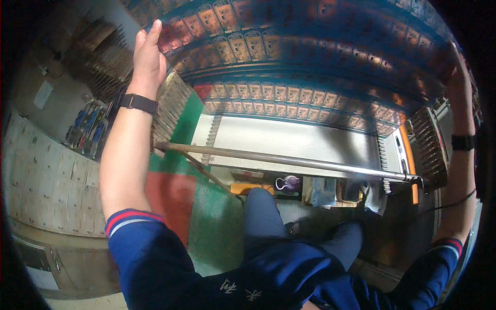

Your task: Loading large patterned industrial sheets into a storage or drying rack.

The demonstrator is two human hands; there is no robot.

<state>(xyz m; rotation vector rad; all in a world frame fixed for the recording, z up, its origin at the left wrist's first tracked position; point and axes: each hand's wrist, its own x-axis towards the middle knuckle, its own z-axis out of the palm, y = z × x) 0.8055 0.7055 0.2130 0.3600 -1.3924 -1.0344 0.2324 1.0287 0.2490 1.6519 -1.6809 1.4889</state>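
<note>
A large dark blue panel [310, 39], tilted in front of me, carries rows of small copper-coloured rectangular patterns and looks like a circuit board sheet. My left hand [148, 62] is closed on its left edge, thumb up, with the other fingers partly hidden. At the far right my right hand [459, 67] grips the opposite edge; it is dim near the picture's rim. Below the panel lies a white bench top [289, 139] with notched strips [212, 132] at its sides. A metal bar [289, 161] runs across its near side.
Slotted racks [173, 103] stand left of the bench, and another rack [429, 137] stands to its right. Under the bar, a shelf holds a purple-and-white object [288, 183] and cloths [320, 191]. Pale lockers [51, 175] line the left. The floor is green [214, 227] and red [168, 201].
</note>
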